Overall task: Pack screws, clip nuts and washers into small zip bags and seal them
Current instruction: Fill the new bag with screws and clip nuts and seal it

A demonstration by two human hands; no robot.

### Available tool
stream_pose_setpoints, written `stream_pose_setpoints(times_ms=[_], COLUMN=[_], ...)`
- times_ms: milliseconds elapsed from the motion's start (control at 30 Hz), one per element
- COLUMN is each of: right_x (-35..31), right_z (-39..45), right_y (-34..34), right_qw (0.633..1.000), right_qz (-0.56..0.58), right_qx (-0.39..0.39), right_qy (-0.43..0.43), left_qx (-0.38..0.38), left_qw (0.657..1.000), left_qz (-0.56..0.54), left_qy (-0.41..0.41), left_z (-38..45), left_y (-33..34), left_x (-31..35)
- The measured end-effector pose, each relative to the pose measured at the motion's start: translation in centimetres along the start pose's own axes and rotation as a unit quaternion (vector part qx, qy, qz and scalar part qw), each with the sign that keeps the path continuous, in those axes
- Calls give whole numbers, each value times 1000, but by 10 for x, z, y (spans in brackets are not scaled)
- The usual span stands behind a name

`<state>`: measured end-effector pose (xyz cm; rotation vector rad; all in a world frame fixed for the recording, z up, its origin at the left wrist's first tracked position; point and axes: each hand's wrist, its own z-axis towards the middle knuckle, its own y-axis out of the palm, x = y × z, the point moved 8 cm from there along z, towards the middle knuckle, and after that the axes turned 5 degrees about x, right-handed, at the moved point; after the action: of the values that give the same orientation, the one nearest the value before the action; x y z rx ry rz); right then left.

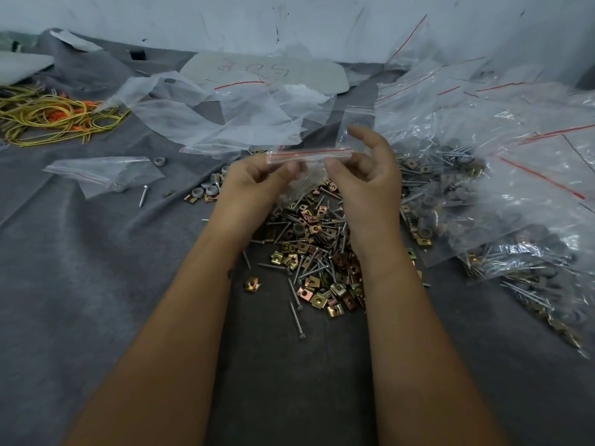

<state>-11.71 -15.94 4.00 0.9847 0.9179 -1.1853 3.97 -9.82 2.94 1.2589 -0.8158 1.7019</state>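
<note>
I hold a small clear zip bag [309, 156] with a red line along its top strip above the pile. My left hand [254, 181] pinches the strip's left end. My right hand [367, 175] pinches the strip near its right end with the thumb, the other fingers curved above. The bag's body hangs between my hands; its contents are hard to make out. Below lies a loose pile of silver screws and brass clip nuts [318, 262] on the grey cloth [96, 268]. Grey round washers [209, 189] lie just left of my left hand.
Filled zip bags [483, 204] are heaped at the right. Empty clear bags [225, 123] lie behind my hands, another bag [103, 175] lies at the left beside a lone screw [143, 195]. Yellow and orange cords [48, 114] lie far left. A white wall stands behind.
</note>
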Motion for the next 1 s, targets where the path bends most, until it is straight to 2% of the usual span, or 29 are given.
stream_pose_setpoints(times_ms=[67, 167, 333, 467, 633, 867, 1000], right_x=[3, 4, 0, -2, 0, 3, 2], right_z=[1, -2, -6, -6, -3, -2, -2], right_y=[5, 12, 18, 15, 8, 3, 1], right_qw=[999, 997, 996, 998, 996, 995, 994], right_qz=[21, 38, 44, 53, 80, 87, 90], right_qx=[-28, -62, -82, -44, -7, 25, 38], right_qy=[22, 36, 9, -4, 24, 46, 43], left_qx=[4, -8, 29, 76, 79, 148, 143], left_qw=[999, 998, 993, 992, 987, 978, 976], left_qz=[-49, -66, -106, -98, -136, -142, -164], left_qy=[-6, 6, 35, -25, -32, -26, -34], left_z=[1, 2, 3, 2, 2, 4, 4], left_y=[-2, -1, 0, -5, -9, -25, -25], left_x=[0, 1, 7, -2, -2, -8, -9])
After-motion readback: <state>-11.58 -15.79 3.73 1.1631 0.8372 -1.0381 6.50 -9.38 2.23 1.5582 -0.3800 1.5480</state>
